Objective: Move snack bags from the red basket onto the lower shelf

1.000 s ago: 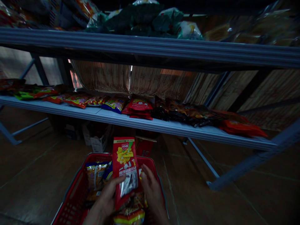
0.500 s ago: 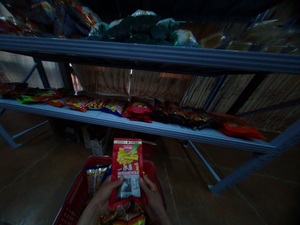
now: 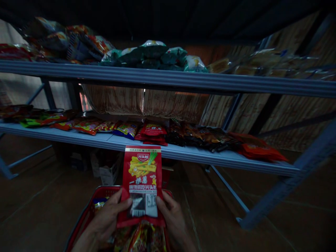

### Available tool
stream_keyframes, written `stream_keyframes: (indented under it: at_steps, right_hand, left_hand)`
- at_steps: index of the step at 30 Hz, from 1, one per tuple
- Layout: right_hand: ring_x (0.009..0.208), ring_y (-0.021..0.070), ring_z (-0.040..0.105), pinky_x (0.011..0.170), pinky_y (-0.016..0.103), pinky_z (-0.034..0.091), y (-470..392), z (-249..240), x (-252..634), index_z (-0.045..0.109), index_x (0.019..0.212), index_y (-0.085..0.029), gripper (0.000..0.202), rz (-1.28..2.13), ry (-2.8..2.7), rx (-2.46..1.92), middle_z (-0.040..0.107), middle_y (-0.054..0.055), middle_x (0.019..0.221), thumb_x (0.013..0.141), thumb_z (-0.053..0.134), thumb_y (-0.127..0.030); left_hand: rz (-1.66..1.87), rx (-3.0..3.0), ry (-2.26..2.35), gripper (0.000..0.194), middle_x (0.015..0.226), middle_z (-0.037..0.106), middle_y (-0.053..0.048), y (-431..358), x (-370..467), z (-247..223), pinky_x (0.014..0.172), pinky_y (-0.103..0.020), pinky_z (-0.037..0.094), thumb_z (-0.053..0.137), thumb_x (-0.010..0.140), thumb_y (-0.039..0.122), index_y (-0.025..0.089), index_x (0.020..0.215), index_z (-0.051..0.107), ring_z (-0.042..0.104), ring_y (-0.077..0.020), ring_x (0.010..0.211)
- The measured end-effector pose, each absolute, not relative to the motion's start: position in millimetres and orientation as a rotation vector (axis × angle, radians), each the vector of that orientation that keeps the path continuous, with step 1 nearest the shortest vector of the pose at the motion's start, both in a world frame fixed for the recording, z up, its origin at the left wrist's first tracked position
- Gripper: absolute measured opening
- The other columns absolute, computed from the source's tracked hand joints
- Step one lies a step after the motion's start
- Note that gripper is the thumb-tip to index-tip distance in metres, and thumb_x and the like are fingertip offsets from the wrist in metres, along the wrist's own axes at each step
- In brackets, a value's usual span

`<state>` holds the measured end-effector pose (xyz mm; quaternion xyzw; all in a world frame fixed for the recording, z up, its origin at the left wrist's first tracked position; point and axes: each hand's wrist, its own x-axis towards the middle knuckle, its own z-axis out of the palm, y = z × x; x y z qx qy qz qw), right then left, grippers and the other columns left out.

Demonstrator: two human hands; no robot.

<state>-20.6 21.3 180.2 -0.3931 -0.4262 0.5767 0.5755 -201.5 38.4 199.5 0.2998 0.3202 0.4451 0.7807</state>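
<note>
Upright before me is a red snack bag (image 3: 143, 168) with yellow sticks and a green onion printed on it, a small window near its bottom. My left hand (image 3: 111, 213) grips its left edge, thumb on the front and fingers behind. At the right edge my right hand (image 3: 172, 215) pinches it the same way. Beneath the hands stands a red shopping basket (image 3: 83, 218), partly hidden by my arms, with several packaged snacks (image 3: 143, 238) inside. Just beyond the bag, similar red bags (image 3: 154, 129) lie stacked on the lower shelf.
The lower metal shelf (image 3: 86, 139) carries a row of snack packets, among them dark packets (image 3: 196, 134) and orange packets (image 3: 258, 147). Green bags (image 3: 154, 54) lie on the upper shelf (image 3: 168, 77). A slanted shelf leg (image 3: 278, 189) stands at right. Boxes (image 3: 107, 173) sit underneath.
The red snack bag, still in both hands, is a little higher and looks larger, nearer to me. The view has tilted up, so the shelves sit lower in the picture.
</note>
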Motion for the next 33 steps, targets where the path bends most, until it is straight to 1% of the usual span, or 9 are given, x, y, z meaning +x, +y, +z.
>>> stream_keyframes:
  at_steps: [6,10,14,17,20,23,25,28,33]
  right_hand:
    - [0.08,0.0228,0.065,0.078,0.039,0.052,55,231,-12,0.063,0.104,-0.017,0.044,1.216,-1.074,-0.903,0.072,0.005,0.092,0.068,0.066,-0.042]
    - [0.08,0.0207,0.065,0.076,0.035,0.052,103,267,-3,0.059,0.109,-0.017,0.048,1.016,-1.13,-0.975,0.072,0.004,0.092,0.068,0.064,-0.04]
    - [0.075,0.0184,0.066,0.07,0.031,0.052,162,303,9,0.044,0.126,-0.014,0.059,0.79,-1.22,-1.109,0.072,0.007,0.087,0.071,0.057,-0.033]
    - [0.071,0.0171,0.066,0.065,0.029,0.052,200,321,22,0.028,0.135,-0.014,0.067,0.613,-1.332,-1.254,0.072,0.006,0.084,0.074,0.051,-0.028]
    - [0.069,0.0172,0.065,0.066,0.03,0.051,226,328,34,0.038,0.131,-0.017,0.06,0.505,-1.399,-1.339,0.072,0.005,0.082,0.073,0.051,-0.024]
    - [0.076,0.0174,0.065,0.075,0.031,0.049,240,327,43,0.056,0.117,-0.018,0.045,0.389,-1.478,-1.428,0.072,0.005,0.088,0.072,0.051,-0.021]
    - [0.081,0.0176,0.064,0.079,0.03,0.047,245,326,46,0.063,0.108,-0.017,0.038,0.326,-1.533,-1.483,0.072,0.005,0.092,0.073,0.05,-0.02]
    - [0.088,0.0183,0.064,0.081,0.028,0.046,249,328,48,0.065,0.104,-0.015,0.035,0.24,-1.608,-1.564,0.071,0.007,0.097,0.075,0.048,-0.02]
    - [0.095,0.023,0.061,0.086,0.031,0.043,242,340,47,0.068,0.099,-0.017,0.031,0.046,-1.749,-1.688,0.07,0.008,0.099,0.075,0.049,-0.021]
  left_hand:
    - [0.997,0.804,0.679,0.048,0.098,0.069,-0.012,69,-190,256,0.084,-0.041,0.048,0.072,0.065,0.022,0.014,0.11,0.058,0.063,-0.0271,0.093]
    - [1.16,0.953,0.79,0.031,0.085,0.071,-0.009,110,-177,300,0.077,-0.035,0.051,0.067,0.068,0.019,0.01,0.097,0.063,0.066,-0.0211,0.077]
    - [1.238,1.034,0.904,0.011,0.066,0.068,-0.003,172,-159,336,0.064,-0.025,0.051,0.054,0.075,0.007,0.008,0.08,0.064,0.062,-0.0112,0.057]
    - [1.187,1.039,0.936,0.014,0.057,0.063,-0.002,215,-145,351,0.056,-0.028,0.053,0.049,0.075,0.001,0.007,0.074,0.061,0.06,-0.0123,0.051]
    - [1.148,1.049,0.964,0.014,0.057,0.062,-0.003,246,-133,355,0.054,-0.029,0.054,0.05,0.073,-0.003,0.007,0.069,0.059,0.061,-0.0135,0.053]
    - [1.123,1.066,1.017,0.01,0.059,0.061,-0.004,263,-125,352,0.055,-0.03,0.055,0.054,0.071,-0.002,0.006,0.066,0.058,0.061,-0.0141,0.055]
    - [1.115,1.083,1.058,0.008,0.058,0.06,-0.004,269,-121,350,0.056,-0.03,0.055,0.056,0.07,-0.002,0.005,0.066,0.058,0.061,-0.0142,0.056]
    - [1.115,1.117,1.108,0.008,0.06,0.06,-0.003,274,-118,348,0.058,-0.032,0.056,0.059,0.068,-0.001,0.006,0.071,0.059,0.061,-0.0157,0.058]
    - [1.143,1.176,1.164,0.029,0.068,0.062,-0.001,276,-115,346,0.06,-0.037,0.055,0.061,0.066,-0.001,0.011,0.092,0.058,0.062,-0.0164,0.058]
